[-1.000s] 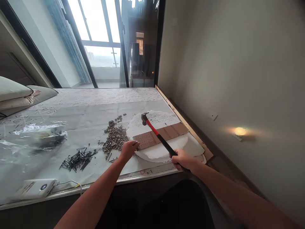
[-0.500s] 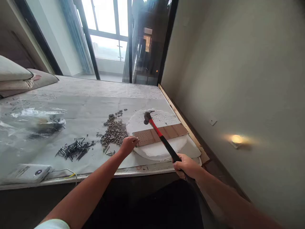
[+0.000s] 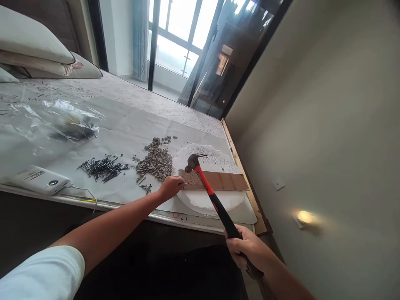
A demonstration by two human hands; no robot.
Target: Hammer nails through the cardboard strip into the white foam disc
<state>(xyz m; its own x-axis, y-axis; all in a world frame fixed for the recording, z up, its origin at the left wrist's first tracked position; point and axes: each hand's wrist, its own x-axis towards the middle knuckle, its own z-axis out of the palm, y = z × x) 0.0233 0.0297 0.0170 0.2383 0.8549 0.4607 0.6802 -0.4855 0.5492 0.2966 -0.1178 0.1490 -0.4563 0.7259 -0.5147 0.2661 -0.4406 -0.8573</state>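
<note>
My right hand [image 3: 245,246] is wrapped round the black grip of a claw hammer [image 3: 215,200], whose red neck and dark head point away from me over a brown board [image 3: 231,181]. Rows of small holes dot the board's left part. It lies across a round white foam-like slab [image 3: 218,200]. At the board's left end my left hand [image 3: 171,186] has its fingers pinched together; whatever is between them is too small to make out. Just left of this hand are a few loose nails [image 3: 145,188] and a heap of grey stone chips [image 3: 156,160].
A pile of dark nails [image 3: 104,167] lies farther left, below a clear plastic bag [image 3: 71,123]. A white power bank [image 3: 40,180] with a cable sits at the near edge. A wooden rail [image 3: 239,162] and a wall [image 3: 328,125] with a lit lamp bound the right side.
The view has tilted and shifted, so the bed and window look rotated. The hammer still hangs over the board, and my left hand stays at the board's left end.
</note>
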